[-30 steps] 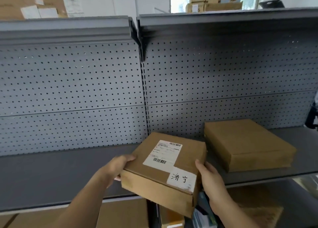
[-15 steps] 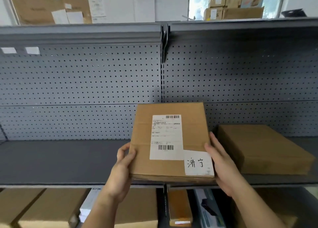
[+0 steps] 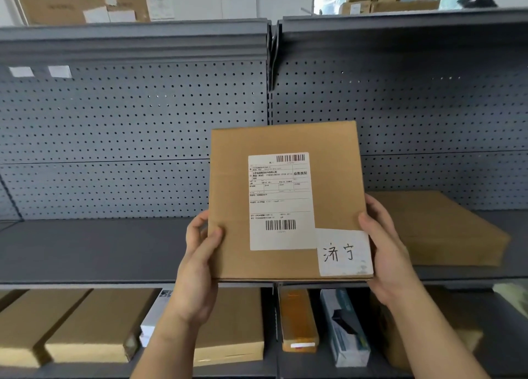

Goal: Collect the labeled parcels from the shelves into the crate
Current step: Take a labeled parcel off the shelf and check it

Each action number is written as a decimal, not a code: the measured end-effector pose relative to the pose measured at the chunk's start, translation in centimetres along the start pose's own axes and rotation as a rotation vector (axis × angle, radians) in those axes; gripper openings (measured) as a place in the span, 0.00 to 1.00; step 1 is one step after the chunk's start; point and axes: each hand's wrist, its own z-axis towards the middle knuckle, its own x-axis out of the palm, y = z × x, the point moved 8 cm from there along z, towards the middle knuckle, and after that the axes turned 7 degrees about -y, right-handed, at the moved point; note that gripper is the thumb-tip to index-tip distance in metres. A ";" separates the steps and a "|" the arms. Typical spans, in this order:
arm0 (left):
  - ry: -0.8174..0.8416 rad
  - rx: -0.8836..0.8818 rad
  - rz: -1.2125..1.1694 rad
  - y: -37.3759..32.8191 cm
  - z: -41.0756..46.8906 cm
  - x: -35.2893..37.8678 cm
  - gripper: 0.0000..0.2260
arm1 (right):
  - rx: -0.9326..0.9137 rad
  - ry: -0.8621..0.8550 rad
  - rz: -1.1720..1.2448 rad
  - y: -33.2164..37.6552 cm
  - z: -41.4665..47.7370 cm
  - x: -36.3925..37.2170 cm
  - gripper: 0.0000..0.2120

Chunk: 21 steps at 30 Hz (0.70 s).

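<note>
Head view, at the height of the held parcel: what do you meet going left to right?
Left hand → labelled parcel → handwritten sticker → right hand → plain box lying on the shelf.

Count, head view. Hands: two, left hand (image 3: 197, 267) and right hand (image 3: 388, 253). Labeled parcel (image 3: 285, 201) held upright: one. Labels on it: two, one printed shipping label (image 3: 281, 201), one handwritten label (image 3: 344, 252). Barcodes on the shipping label: two. Plain brown box (image 3: 437, 230) on the middle shelf (image 3: 85, 250): one. White tags (image 3: 21, 71) on the pegboard (image 3: 128, 127): two. Lower shelf boxes: at least six, edges partly hidden.
</note>
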 end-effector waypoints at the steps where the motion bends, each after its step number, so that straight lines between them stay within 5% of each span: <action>1: 0.004 0.002 0.005 0.0 -0.1 0.0 0.16 | 0.004 0.000 0.002 0.0 -0.1 0.0 0.25; 21: -0.069 -0.072 0.031 1.8 1.4 -1.0 0.18 | 0.076 -0.034 0.052 -2.6 1.8 0.1 0.25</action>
